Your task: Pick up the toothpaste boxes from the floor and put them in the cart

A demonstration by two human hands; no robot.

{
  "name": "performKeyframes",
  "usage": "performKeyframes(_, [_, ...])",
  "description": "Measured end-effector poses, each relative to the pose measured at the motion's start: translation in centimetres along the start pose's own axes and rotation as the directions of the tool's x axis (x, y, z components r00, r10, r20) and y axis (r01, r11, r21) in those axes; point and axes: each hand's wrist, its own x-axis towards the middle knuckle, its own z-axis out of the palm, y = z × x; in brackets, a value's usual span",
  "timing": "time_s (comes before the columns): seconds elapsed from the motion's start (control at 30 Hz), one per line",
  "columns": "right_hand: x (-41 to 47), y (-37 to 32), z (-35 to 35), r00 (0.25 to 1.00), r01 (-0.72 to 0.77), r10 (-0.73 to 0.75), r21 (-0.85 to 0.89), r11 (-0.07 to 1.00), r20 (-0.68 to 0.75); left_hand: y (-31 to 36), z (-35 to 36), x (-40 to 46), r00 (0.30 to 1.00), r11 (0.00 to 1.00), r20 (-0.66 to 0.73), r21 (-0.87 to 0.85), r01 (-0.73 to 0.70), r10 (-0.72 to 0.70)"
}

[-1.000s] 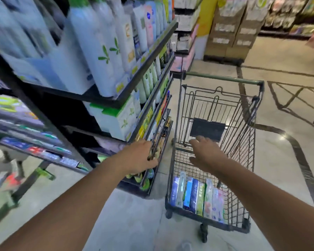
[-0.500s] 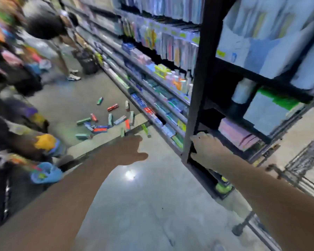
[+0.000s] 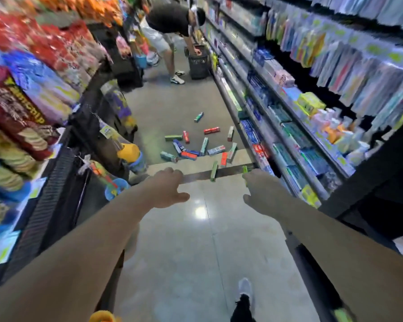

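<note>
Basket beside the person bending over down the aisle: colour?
Black or very dark, with slatted sides: the basket shows in the head view, standing on the floor.

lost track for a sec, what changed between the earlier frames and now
The view swung from the cart, now out of sight, to the aisle. The toothpaste boxes on the floor lie ahead. Left hand and right hand stay empty, reaching forward. Boxes haven't moved.

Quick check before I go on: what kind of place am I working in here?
A supermarket aisle, most likely. Stocked toiletry shelves run along the right, snack bags fill the left, and another shopper bends over a basket. Toothpaste boxes lie scattered on the floor.
</note>
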Motion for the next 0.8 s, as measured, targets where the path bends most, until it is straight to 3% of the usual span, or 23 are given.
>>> performKeyframes(0.43, [21.3, 8.6, -3.5, 0.993, 0.057, -0.053, -0.038, 0.998, 0.101, 1.5, -8.0, 17.6, 0.998, 0.994, 0.003, -0.095, 0.055, -0.055])
performKeyframes(0.8, [41.7, 9.5, -1.6, 0.991, 0.013, -0.007, -0.047, 0.999, 0.13, -6.6, -12.1, 37.6, 0.999, 0.997, 0.022, -0.074, 0.036, -0.035])
